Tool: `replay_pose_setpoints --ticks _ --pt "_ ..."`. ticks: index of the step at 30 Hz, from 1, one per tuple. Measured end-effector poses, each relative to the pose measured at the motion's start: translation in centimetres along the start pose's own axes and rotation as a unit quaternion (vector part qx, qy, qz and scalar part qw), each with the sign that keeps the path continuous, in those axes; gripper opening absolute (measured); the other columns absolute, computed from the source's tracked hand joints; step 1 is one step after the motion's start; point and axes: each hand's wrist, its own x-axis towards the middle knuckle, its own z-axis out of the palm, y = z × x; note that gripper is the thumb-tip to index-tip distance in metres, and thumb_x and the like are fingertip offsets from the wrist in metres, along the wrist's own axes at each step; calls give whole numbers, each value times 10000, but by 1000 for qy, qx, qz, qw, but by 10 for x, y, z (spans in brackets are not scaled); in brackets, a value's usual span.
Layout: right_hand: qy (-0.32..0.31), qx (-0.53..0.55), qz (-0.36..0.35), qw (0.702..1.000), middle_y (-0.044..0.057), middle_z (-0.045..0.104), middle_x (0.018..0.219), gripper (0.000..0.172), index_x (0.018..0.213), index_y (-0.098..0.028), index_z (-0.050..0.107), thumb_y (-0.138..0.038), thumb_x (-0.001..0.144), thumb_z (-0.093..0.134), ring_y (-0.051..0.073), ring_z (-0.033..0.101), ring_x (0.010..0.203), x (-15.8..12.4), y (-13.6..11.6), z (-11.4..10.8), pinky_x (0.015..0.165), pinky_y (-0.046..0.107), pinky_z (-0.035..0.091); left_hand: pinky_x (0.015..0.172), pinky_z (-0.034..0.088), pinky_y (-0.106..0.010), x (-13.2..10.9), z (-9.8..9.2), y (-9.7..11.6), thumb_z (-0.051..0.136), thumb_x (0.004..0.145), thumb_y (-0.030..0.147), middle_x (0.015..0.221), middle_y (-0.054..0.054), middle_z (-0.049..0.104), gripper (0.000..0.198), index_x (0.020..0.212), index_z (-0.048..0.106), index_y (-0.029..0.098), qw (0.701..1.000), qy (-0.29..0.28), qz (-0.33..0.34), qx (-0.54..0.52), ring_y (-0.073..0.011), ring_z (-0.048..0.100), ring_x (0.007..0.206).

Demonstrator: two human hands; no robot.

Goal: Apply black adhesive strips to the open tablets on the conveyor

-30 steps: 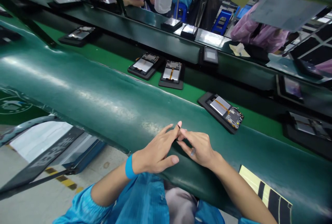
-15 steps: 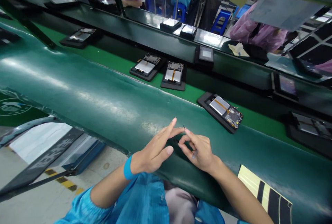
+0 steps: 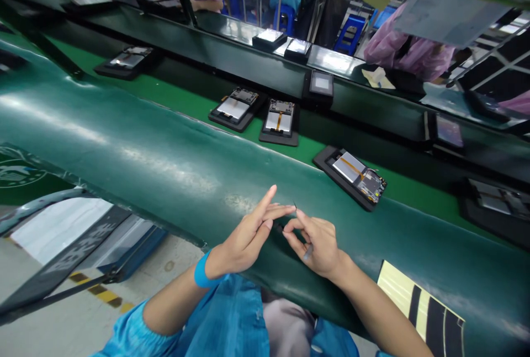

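L grip (image 3: 244, 241) straight-fingered, nil clasped; R grip (image 3: 319, 244) curled on grey item (image 3: 308, 252), dark sliver (image 3: 295, 206) at tips. Nearest device (image 3: 350, 166) uncovered; blk strips (image 3: 445, 329) left on sheet (image 3: 392, 281).

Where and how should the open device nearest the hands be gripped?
Probably by the bare left end of its black tray, pinched from the left: it juts beyond the open device there, while the silver battery and circuit board lie exposed on top.

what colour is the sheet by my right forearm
The sheet is pale yellow with black strips; head view.
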Motion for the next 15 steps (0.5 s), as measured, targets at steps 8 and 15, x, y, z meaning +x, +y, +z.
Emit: replay_pose_setpoints --ticks 8,15 --pt "-11 -15 -16 1000 -23 733 768 752 1621 -212 186 -110 979 565 99 628 554 4 -2 -5 539 206 499 1191 355 -425 -1 0 -1 353 1078 173 1425 -55 633 622 1634 113 314 1000 25 -4 -1 -186 569 1328" --pt "-6 100 104 990 -42 705 818 797 1617 -293 204 -123 945 598 65 377 437 1 -6 -10 456 180 408 1213 336 -483 -4 -7 -10 475 1037 216 1466 -82 594 511 1539 419 294 997 44 -54 15 -249 541 1369"
